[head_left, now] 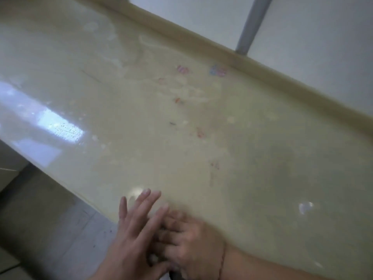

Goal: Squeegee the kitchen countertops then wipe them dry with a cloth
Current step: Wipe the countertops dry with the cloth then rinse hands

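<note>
The beige countertop (201, 138) fills the view, glossy, with pale smears and small coloured marks near the middle. My two hands meet at the bottom centre, over the counter's front edge. My left hand (137, 231) has its fingers straight and spread, lying partly over my right hand (189, 243). The right hand's fingers are curled under and blurred. A small pale bit and a dark shape (174, 276) show beneath the hands at the frame's bottom; I cannot tell what they are. No squeegee or cloth is clearly visible.
A raised beige backsplash lip (262, 63) runs along the far edge under a white wall (323, 47) with a grey vertical strip (250, 23). The grey tiled floor (50, 229) lies below the counter's front edge at the lower left.
</note>
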The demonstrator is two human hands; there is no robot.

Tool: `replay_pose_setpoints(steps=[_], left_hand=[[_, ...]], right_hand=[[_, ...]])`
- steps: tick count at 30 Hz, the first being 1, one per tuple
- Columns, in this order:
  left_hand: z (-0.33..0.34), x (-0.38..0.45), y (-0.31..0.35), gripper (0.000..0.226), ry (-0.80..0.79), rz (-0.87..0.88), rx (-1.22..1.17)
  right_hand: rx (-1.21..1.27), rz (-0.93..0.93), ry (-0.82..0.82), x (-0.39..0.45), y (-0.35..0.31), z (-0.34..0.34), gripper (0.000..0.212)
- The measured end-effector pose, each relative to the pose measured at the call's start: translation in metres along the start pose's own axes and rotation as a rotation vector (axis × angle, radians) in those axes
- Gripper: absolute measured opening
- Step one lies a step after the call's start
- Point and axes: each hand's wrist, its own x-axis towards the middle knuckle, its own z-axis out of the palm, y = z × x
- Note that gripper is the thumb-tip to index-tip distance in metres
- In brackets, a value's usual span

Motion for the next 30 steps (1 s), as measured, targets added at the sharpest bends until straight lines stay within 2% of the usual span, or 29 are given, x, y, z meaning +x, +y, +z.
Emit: replay_pose_setpoints(steps=[2, 5, 7, 9, 12, 14, 16, 18, 19, 21, 24, 27, 28, 30], left_hand=[[0.004, -0.002, 0.006, 0.073, -0.041, 0.123, 0.020], [0.013, 0.001, 0.009, 0.058, -0.024, 0.169, 0.077], [0.019, 0.005, 0.012, 0.047, 0.011, 0.150, 0.073], [0.025, 0.008, 0.017, 0.042, 0.016, 0.113, 0.075], [0.032, 0.009, 0.023, 0.040, -0.020, 0.091, 0.098], [0.033, 0.011, 0.023, 0.042, -0.046, 0.084, 0.106], [0.033, 0.013, 0.023, 0.043, -0.050, 0.071, 0.101], [0.032, 0.017, 0.023, 0.047, -0.033, 0.036, 0.088], [0.030, 0.019, 0.023, 0.050, -0.026, 0.017, 0.078], [0.027, 0.020, 0.025, 0.057, -0.032, 0.016, 0.069], [0.028, 0.009, 0.027, 0.065, -0.101, 0.156, 0.067], [0.039, -0.005, 0.030, 0.061, -0.174, 0.382, 0.104], [0.044, -0.007, 0.032, 0.061, -0.177, 0.403, 0.112], [0.052, 0.000, 0.040, 0.061, -0.151, 0.350, 0.067]], right_hand=[[-0.008, -0.043, 0.019, -0.005, 0.015, -0.006, 0.027], [-0.093, 0.023, 0.071, -0.007, 0.077, -0.046, 0.045], [-0.209, 0.198, 0.142, -0.015, 0.139, -0.082, 0.043], [-0.317, 0.497, 0.174, -0.026, 0.202, -0.129, 0.046], [-0.427, 0.921, 0.084, -0.049, 0.265, -0.183, 0.043], [-0.375, 1.035, 0.083, -0.051, 0.270, -0.184, 0.048], [-0.355, 1.074, 0.243, -0.042, 0.248, -0.165, 0.045], [-0.328, 0.978, 0.393, -0.038, 0.203, -0.133, 0.050], [-0.293, 0.830, 0.389, -0.037, 0.171, -0.115, 0.049], [-0.172, 0.506, 0.275, -0.039, 0.099, -0.078, 0.042], [0.014, 0.230, 0.040, -0.062, -0.001, -0.029, 0.036], [-0.046, 0.131, -0.090, -0.086, -0.014, -0.020, 0.020], [-0.059, 0.109, -0.147, -0.088, -0.003, -0.026, 0.018], [0.031, -0.072, -0.182, -0.092, 0.029, -0.044, 0.019]])
